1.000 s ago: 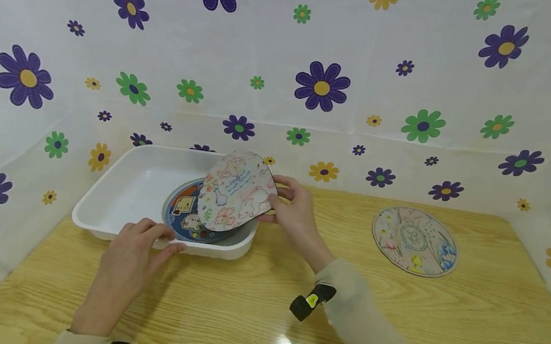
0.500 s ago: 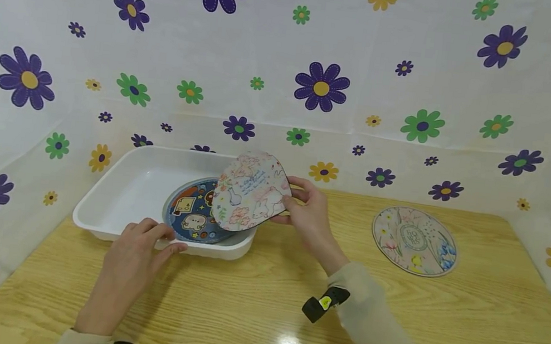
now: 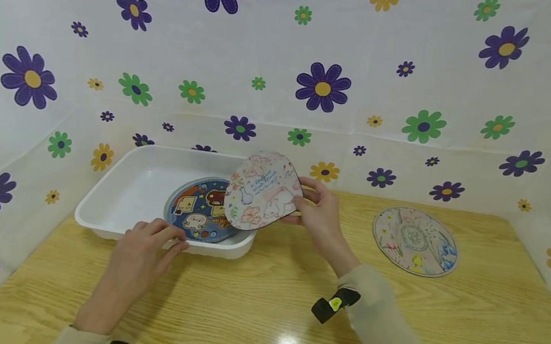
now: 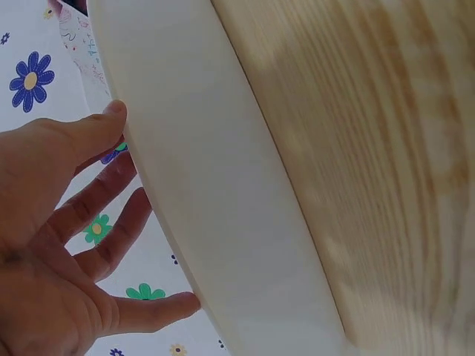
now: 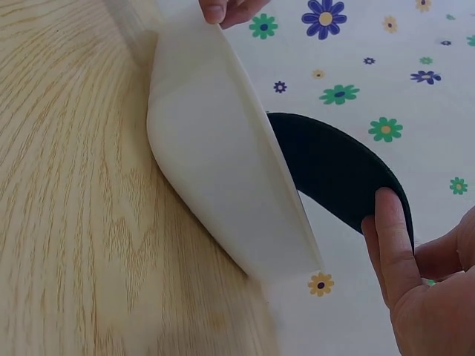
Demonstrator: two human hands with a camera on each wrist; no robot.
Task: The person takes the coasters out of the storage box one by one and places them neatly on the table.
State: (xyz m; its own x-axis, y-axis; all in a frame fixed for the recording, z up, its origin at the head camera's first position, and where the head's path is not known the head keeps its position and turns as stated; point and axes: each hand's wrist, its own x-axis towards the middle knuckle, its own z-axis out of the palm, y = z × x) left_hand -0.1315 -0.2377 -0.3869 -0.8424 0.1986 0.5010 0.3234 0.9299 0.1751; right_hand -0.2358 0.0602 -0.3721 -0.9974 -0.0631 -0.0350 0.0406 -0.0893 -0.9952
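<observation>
My right hand pinches the right edge of a pale round mouse pad printed with pink flowers, a rabbit and blue writing. This pad is tilted above the right end of a white tray. In the right wrist view the dark underside of the pale mouse pad shows, fingers against it. My left hand grips the tray's near rim, and the left wrist view shows the thumb at the rim. A dark blue round mouse pad with cartoon figures lies in the tray, partly covered by the held pad.
Another round floral mouse pad lies flat on the wooden table at the right. A white cloth with purple, green and yellow flowers hangs behind and at both sides. The tray stands close to the cloth.
My right hand has moved to the right with the pale mouse pad, uncovering more of the dark blue one. The left hand has stayed at the rim, shifting only slightly.
</observation>
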